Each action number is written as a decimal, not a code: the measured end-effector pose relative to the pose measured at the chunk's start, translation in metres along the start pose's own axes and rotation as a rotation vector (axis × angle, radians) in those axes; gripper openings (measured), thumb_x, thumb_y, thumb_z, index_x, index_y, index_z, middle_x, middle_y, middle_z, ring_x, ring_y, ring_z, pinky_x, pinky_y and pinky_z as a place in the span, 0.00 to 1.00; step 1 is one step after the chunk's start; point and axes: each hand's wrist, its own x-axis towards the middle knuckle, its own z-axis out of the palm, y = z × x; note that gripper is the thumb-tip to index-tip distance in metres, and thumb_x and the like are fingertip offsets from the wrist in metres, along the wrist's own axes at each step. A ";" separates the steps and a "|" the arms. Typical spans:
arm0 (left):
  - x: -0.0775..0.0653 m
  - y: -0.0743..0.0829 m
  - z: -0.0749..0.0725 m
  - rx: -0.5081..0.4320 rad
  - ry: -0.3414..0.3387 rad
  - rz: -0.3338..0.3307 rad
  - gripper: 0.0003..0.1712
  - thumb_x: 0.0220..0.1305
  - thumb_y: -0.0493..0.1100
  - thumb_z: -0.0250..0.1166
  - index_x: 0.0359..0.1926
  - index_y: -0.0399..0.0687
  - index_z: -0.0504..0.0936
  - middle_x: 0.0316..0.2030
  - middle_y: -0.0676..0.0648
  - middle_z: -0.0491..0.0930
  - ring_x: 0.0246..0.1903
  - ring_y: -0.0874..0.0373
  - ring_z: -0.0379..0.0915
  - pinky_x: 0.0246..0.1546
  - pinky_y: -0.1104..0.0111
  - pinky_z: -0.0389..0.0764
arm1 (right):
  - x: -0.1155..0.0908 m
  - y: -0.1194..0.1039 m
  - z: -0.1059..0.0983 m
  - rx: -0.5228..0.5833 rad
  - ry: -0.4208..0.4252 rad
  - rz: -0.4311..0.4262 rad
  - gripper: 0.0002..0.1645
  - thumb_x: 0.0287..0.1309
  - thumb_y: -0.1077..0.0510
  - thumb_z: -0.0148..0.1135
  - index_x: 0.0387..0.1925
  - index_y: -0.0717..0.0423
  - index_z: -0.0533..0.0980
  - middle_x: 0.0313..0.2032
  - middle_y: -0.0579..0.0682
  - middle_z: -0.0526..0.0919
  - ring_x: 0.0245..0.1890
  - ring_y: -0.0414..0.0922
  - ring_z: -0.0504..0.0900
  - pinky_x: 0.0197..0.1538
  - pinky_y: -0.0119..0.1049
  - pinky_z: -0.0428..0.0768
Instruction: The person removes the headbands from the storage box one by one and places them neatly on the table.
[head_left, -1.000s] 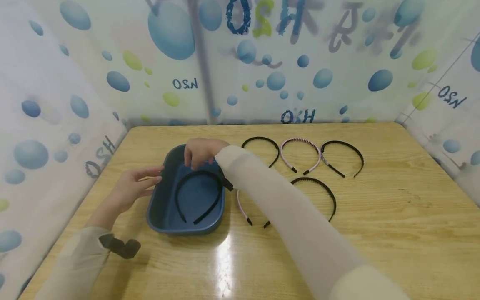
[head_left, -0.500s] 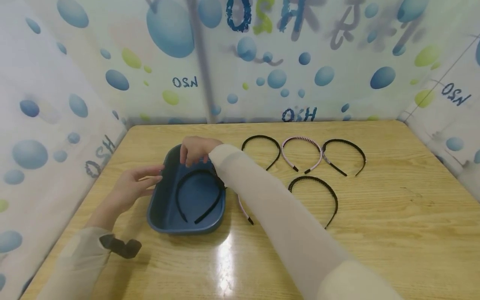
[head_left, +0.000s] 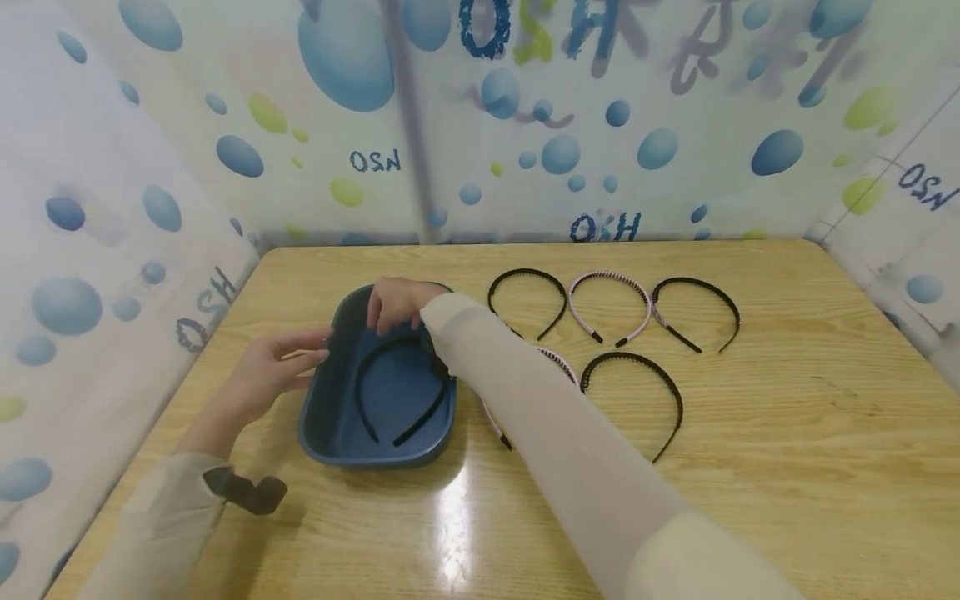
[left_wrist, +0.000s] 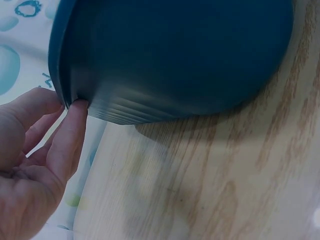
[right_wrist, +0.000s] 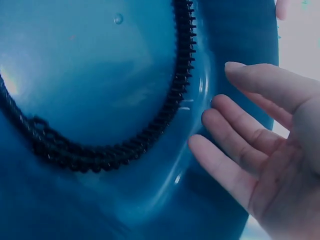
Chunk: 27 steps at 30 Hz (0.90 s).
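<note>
A deep blue basin [head_left: 405, 390] stands on the left half of the table. On its floor lies a black headband [head_left: 362, 390] with toothed edges; the right wrist view shows the toothed black band [right_wrist: 165, 117] up close. My right hand [head_left: 399, 304] is over the far end of the basin, its fingers loosely spread beside the headband and holding nothing. From the left, my left hand [head_left: 281, 362] reaches the basin's side with nearly straight fingers. In the left wrist view the fingertips [left_wrist: 80, 104] touch the basin wall just at the rim.
Several headbands lie on the wooden table [head_left: 787, 433] right of the basin: a black one [head_left: 528, 271], a pink one [head_left: 613, 275] and another black one [head_left: 697, 282] at the back, a black one [head_left: 637, 357] and a partly covered pink one [head_left: 558, 358] in front. Patterned curtains [head_left: 450, 125] enclose the table.
My right hand and forearm have shifted slightly left over the basin, uncovering more of the front pink headband. My left hand stays at the basin's side. The head view has turned a little.
</note>
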 end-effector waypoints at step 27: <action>0.001 -0.001 0.000 -0.005 0.013 -0.003 0.27 0.63 0.39 0.60 0.59 0.28 0.66 0.46 0.60 0.74 0.44 0.71 0.72 0.39 0.69 0.79 | 0.004 0.008 0.006 -0.016 -0.065 0.108 0.14 0.54 0.66 0.63 0.44 0.53 0.80 0.53 0.47 0.75 0.48 0.44 0.74 0.39 0.34 0.78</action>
